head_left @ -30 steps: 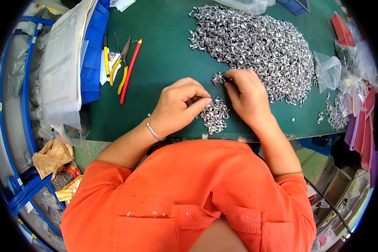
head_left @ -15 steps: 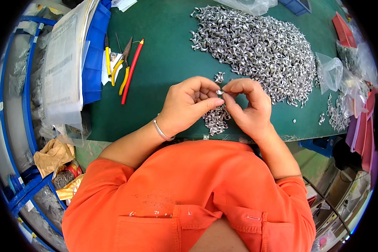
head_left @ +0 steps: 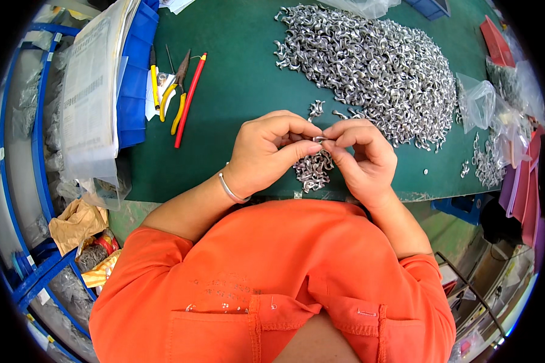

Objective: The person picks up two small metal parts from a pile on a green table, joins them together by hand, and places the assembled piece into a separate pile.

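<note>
Between the fingertips of both hands sits a small curved metal piece point(head_left: 319, 140), silver and partly hidden by the fingers. My left hand point(head_left: 271, 145), a bangle at its wrist, pinches one end with thumb and forefinger. My right hand point(head_left: 364, 156) pinches the other end. Just under the hands lies a small pile of like metal pieces point(head_left: 313, 172). A smaller cluster point(head_left: 315, 109) is beyond the fingers. The large heap of curved silver pieces point(head_left: 375, 72) spreads behind my right hand, at the far right.
Pliers with yellow handles point(head_left: 175, 100) and a red pencil-like stick point(head_left: 191, 100) lie left on the green table point(head_left: 224, 54). A blue bin point(head_left: 136, 78) with papers point(head_left: 94, 85) stands at the left edge. Clear plastic bags point(head_left: 475, 100) and chain-like metal parts point(head_left: 489, 160) lie right.
My right hand has shifted slightly down and right. The metal piece between the fingers has turned and now lies flatter, with both hands pinching it.
</note>
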Available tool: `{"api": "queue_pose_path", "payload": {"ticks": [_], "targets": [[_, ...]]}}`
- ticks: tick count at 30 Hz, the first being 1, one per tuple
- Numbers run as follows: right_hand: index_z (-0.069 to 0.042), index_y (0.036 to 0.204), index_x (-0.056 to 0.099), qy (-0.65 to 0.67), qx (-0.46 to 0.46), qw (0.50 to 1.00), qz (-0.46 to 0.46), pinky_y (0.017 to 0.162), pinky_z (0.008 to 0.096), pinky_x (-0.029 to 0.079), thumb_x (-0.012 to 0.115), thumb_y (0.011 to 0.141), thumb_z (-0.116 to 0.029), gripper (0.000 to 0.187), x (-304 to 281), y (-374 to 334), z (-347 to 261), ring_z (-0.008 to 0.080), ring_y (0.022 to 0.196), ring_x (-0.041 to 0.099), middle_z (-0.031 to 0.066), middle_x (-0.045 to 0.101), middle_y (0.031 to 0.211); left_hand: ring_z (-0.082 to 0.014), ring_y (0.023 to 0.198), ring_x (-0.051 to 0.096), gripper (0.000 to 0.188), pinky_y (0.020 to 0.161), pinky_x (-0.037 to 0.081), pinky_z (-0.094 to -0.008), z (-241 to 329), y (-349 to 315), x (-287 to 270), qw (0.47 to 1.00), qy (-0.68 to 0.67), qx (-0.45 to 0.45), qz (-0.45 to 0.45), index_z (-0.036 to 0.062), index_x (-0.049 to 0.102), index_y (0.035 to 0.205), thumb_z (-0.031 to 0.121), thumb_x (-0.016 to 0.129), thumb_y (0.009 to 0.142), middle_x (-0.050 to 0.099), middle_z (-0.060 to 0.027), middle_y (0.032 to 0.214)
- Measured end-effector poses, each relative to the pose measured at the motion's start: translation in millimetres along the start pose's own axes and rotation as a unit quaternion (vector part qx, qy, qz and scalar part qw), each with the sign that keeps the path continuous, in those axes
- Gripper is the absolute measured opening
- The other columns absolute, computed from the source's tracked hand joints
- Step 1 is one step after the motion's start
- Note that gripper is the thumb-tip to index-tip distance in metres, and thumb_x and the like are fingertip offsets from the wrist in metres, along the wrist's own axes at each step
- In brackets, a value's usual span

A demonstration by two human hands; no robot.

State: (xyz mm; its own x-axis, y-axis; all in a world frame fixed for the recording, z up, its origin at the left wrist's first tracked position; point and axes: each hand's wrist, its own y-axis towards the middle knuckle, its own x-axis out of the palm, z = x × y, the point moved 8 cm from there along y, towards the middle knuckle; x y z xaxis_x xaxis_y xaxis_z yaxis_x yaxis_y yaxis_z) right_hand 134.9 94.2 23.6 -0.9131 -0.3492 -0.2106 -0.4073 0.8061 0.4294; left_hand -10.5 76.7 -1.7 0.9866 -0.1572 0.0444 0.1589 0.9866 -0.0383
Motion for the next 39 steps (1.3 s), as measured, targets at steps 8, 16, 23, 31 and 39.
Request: {"api": "queue_pose_path", "payload": {"ticks": [8, 16, 23, 31, 39], "targets": [[0.001, 0.088, 0.057, 0.241, 0.182, 0.951, 0.069, 0.075, 0.0284, 0.052, 0.065, 0.08, 0.012, 0.016, 6, -15, 17, 0.0176, 0.087, 0.062, 0.0134, 0.062, 0.093, -0.0159, 0.085, 0.066, 0.016, 0.075, 0.055, -0.0256, -5, -2, 2, 0.997, -0.038, -0.065, -0.006, -0.0061, 0.064, 0.099, -0.008, 0.065, 0.083, 0.063, -0.0094, 0.096], [-0.002, 0.08, 0.059, -0.236, -0.105, 0.895, 0.362, 0.068, 0.0263, 0.049, 0.072, 0.073, 0.007, 0.017, -172, 10, -17, 0.0175, 0.072, 0.06, 0.0091, 0.065, 0.083, -0.0126, 0.079, 0.063, 0.015, 0.069, 0.051, -0.023, -4, -3, -5, 0.997, -0.056, -0.028, 0.037, -0.0056, 0.062, 0.099, -0.01, 0.062, 0.084, 0.061, -0.0075, 0.091], [-0.004, 0.092, 0.067, -0.516, 0.034, 0.755, 0.403, 0.069, 0.0292, 0.048, 0.068, 0.083, -0.01, 0.011, -281, -11, -7, 0.0171, 0.076, 0.063, 0.0065, 0.068, 0.085, -0.01, 0.076, 0.062, 0.014, 0.066, 0.049, -0.0209, -6, 0, 1, 0.997, -0.056, -0.036, 0.029, -0.0036, 0.062, 0.099, -0.007, 0.063, 0.085, 0.061, -0.005, 0.09], [-0.006, 0.084, 0.061, -0.326, -0.026, 0.945, -0.026, 0.069, 0.0362, 0.047, 0.065, 0.075, 0.001, 0.012, -29, 19, 8, 0.0262, 0.078, 0.06, 0.0064, 0.064, 0.083, -0.0088, 0.079, 0.059, 0.015, 0.068, 0.049, -0.0213, -3, 2, -2, 1.0, -0.002, -0.02, 0.016, -0.0026, 0.063, 0.101, -0.006, 0.063, 0.086, 0.059, -0.0039, 0.092], [-0.008, 0.084, 0.057, -0.269, -0.089, 0.958, -0.036, 0.065, 0.0355, 0.044, 0.067, 0.071, 0.003, 0.019, -2, 12, -9, 0.0247, 0.072, 0.061, 0.006, 0.063, 0.081, -0.0114, 0.079, 0.064, 0.02, 0.069, 0.053, -0.0233, -18, 1, 3, 0.991, -0.082, -0.102, 0.015, -0.0028, 0.06, 0.108, -0.001, 0.063, 0.088, 0.064, -0.0071, 0.091]]}}
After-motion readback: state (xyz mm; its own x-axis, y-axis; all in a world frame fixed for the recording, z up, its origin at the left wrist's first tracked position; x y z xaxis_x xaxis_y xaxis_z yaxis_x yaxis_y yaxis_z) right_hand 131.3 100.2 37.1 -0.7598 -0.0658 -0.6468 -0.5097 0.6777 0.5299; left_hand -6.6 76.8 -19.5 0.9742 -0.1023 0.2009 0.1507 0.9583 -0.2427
